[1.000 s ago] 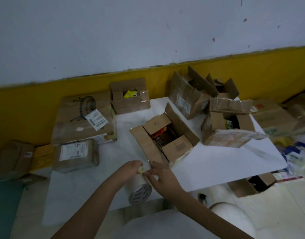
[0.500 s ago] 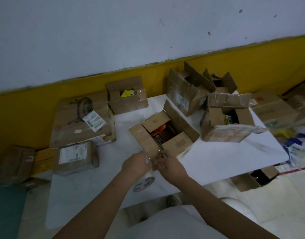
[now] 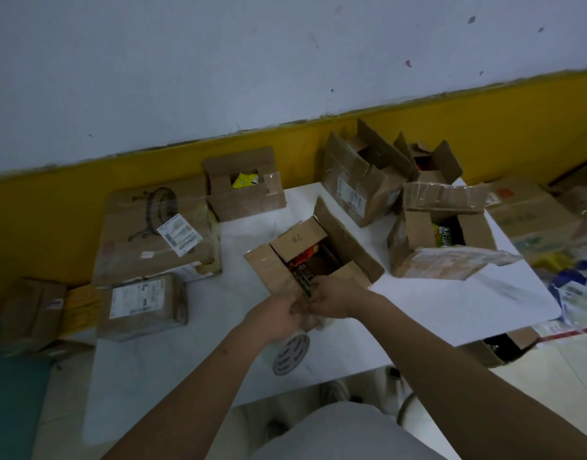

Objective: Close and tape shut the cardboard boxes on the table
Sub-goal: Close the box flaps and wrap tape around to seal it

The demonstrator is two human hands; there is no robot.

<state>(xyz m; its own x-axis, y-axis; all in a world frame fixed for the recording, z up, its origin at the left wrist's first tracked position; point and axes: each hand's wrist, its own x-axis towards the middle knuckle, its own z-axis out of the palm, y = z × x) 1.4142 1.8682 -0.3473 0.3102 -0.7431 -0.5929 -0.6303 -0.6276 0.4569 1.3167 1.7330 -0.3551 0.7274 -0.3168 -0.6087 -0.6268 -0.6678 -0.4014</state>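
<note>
While left hand point(image 3: 276, 318) grips tape roll point(image 3: 291, 355), right hand point(image 3: 333, 298) touching it (grip unclear), tape prob. thin & sticky: pinch loose end.

Tape roll point(image 3: 291, 355) partly behind blurred hands, left point(image 3: 278, 315) and right point(image 3: 335, 298)

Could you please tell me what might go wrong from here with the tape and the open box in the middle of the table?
The middle box has all flaps open and packets near the top, so the flaps may not lie flat under tape. The left hand and right hand are busy at the tape roll, so neither seems to steady the box; it may slide. The roll hangs near the front edge of the table and could drop if it slips.
</note>
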